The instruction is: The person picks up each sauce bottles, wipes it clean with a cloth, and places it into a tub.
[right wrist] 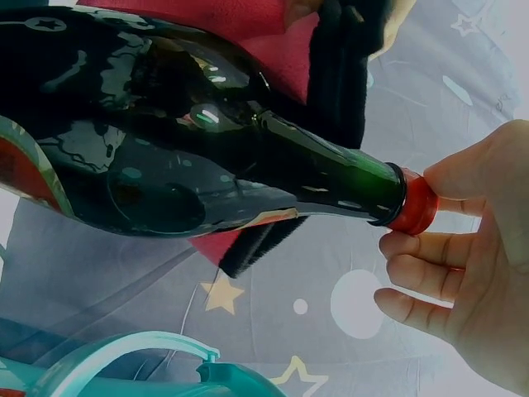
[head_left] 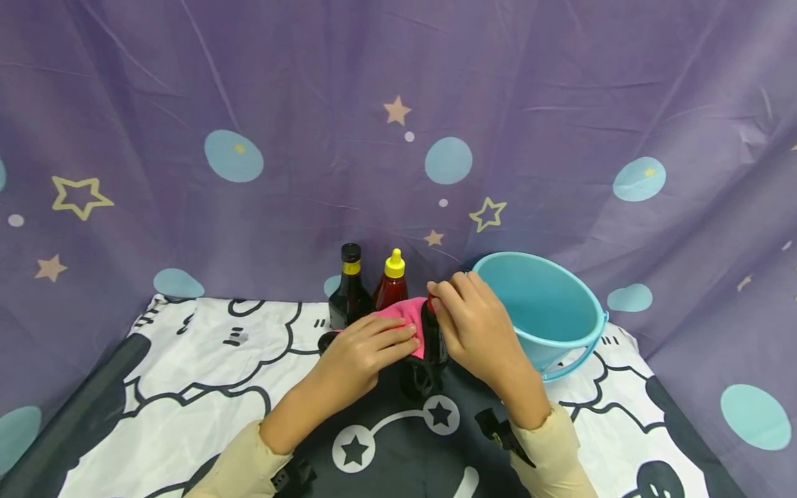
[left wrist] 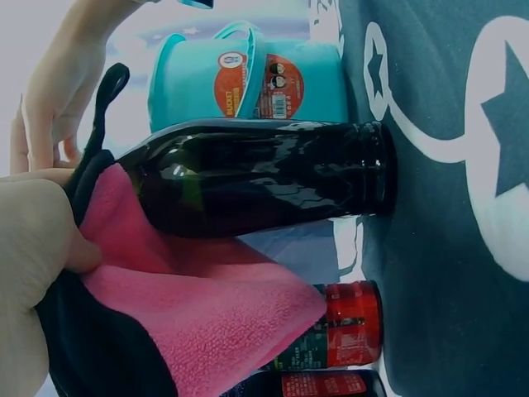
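Observation:
A dark green glass bottle [right wrist: 165,132] with a red cap [right wrist: 419,203] stands upright on the printed cloth between my hands. My right hand [head_left: 476,328] pinches the cap between thumb and fingers. With my left hand [head_left: 367,349] I hold a pink cloth [left wrist: 198,306] that has a black border and a hanging loop. The pink cloth drapes beside the bottle, close to its upper part in the left wrist view. Part of the bottle is hidden by my hands and the cloth in the head view.
Behind my left hand stand a dark bottle with a black cap [head_left: 351,294] and a red squeeze bottle with a yellow nozzle [head_left: 392,280]. A turquoise bucket [head_left: 537,297] with a handle is just right of my right hand. A purple curtain [head_left: 311,173] hangs behind.

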The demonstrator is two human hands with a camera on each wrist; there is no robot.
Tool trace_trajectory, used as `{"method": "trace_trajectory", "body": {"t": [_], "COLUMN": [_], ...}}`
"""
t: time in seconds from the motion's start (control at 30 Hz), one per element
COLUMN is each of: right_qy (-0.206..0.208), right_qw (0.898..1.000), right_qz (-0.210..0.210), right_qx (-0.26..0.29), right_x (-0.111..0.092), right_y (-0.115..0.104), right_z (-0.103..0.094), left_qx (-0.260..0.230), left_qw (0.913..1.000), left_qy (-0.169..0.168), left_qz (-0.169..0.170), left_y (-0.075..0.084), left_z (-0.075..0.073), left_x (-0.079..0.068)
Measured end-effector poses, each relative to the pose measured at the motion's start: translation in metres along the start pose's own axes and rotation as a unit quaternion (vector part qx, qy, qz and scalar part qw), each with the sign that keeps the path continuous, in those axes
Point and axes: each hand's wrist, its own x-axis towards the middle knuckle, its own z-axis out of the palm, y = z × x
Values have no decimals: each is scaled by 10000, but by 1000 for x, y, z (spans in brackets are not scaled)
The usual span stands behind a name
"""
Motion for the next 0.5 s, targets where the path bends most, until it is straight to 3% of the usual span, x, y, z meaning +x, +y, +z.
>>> {"method": "trace_trajectory", "body": {"t": [0.5], "right_qy": [1], "right_qw": [10000], "right_qz": [-32], "right_qx": [-38], "right_x": [1], "right_y": [-1], "right_z": [-1], "left_qx": [-37], "left_qw": [9991], "left_qy": [-377], "left_qz": [-173], "left_y": [0], "left_z": [-4], "left_x": [-1]}}
